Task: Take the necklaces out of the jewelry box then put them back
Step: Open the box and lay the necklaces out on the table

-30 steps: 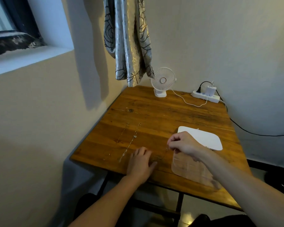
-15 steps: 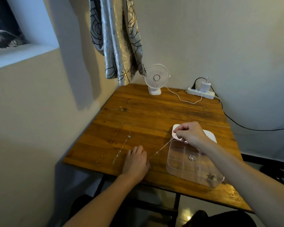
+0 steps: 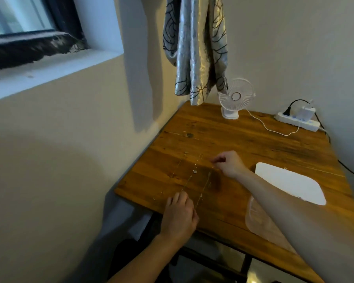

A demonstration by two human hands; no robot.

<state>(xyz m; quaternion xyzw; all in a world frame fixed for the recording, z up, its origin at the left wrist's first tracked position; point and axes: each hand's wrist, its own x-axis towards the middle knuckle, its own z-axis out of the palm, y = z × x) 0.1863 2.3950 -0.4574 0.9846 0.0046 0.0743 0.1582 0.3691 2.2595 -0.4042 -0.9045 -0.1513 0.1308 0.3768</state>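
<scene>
Three thin necklaces lie in parallel lines on the wooden table (image 3: 243, 144). The left chain (image 3: 178, 166) and the middle chain (image 3: 194, 171), which has a small pendant, lie free. My right hand (image 3: 230, 164) pinches the far end of the third necklace (image 3: 204, 186). My left hand (image 3: 180, 213) is at the table's front edge, its fingers bent down on that chain's near end. The clear jewelry box (image 3: 255, 219) sits at the front right, mostly hidden under my right forearm. Its white lid (image 3: 288, 184) lies just behind it.
A small white fan (image 3: 235, 97) and a power strip (image 3: 298, 121) with a charger and cables stand at the table's back. A patterned curtain (image 3: 194, 48) hangs over the back left corner. The wall runs along the table's left side.
My right hand has carried the chain's end from over the box leftward and forward, stretching it out beside the other two necklaces. My left hand stays at the near end.
</scene>
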